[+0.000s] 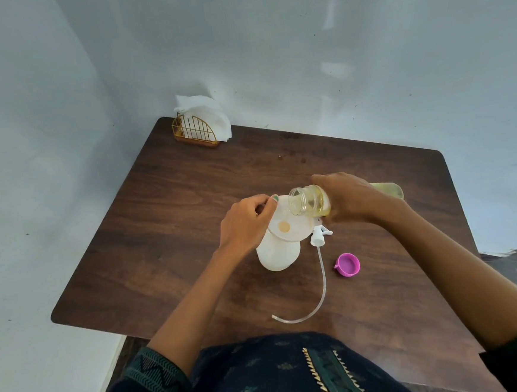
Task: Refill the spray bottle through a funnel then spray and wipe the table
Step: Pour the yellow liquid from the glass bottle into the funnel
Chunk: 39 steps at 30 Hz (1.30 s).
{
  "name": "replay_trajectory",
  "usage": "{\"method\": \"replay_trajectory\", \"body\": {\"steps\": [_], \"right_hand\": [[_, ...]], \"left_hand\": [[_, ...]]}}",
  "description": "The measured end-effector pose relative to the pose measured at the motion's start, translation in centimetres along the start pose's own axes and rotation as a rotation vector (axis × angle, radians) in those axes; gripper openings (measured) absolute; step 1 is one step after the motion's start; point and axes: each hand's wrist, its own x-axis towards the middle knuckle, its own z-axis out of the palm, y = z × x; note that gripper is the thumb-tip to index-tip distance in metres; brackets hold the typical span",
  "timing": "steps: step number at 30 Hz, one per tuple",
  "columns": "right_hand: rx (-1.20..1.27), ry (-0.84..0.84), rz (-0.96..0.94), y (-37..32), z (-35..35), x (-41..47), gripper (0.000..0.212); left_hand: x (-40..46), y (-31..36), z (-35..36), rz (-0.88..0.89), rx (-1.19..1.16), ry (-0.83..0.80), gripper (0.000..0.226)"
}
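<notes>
A white spray bottle (279, 256) stands mid-table with a pale funnel (290, 225) seated in its neck. My left hand (247, 224) pinches the funnel's far-left rim. My right hand (348, 198) grips a clear refill bottle (308, 199) of yellowish liquid, tipped sideways with its open mouth over the funnel's edge. Yellowish liquid shows in the funnel's centre. The white spray head (319, 234) with its long clear tube (316, 296) lies on the table right of the spray bottle. A pink cap (347, 265) lies further right.
The brown wooden table (175, 221) sits in a corner of pale walls. A gold wire holder with white paper napkins (200, 123) stands at the far left corner. Small stains (291, 157) mark the far middle of the tabletop.
</notes>
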Motion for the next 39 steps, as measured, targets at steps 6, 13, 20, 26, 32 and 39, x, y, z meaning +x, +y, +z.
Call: {"method": "replay_trajectory", "body": {"steps": [6,13,20,26,32,39], "right_hand": [[-0.002,-0.002,0.005,-0.08,-0.05,-0.02,0.039],[-0.004,-0.005,0.003,-0.12,-0.04,-0.02,0.040],[0.003,-0.006,0.006,-0.02,0.07,0.03,0.041],[-0.004,-0.009,0.001,-0.04,-0.10,-0.09,0.040],[-0.027,-0.012,-0.001,-0.02,-0.21,-0.11,0.038],[-0.034,-0.012,-0.003,-0.02,-0.27,-0.04,0.039]], "left_hand": [[0.03,-0.02,0.03,-0.007,0.003,0.003,0.040],[0.01,-0.20,0.09,0.005,-0.012,0.003,0.040],[-0.05,-0.03,0.00,0.009,-0.011,0.001,0.038],[0.02,-0.12,0.09,0.007,-0.009,-0.001,0.038],[-0.02,-0.15,0.05,-0.004,-0.006,-0.001,0.040],[0.00,-0.02,-0.02,-0.004,0.006,0.003,0.039]]}}
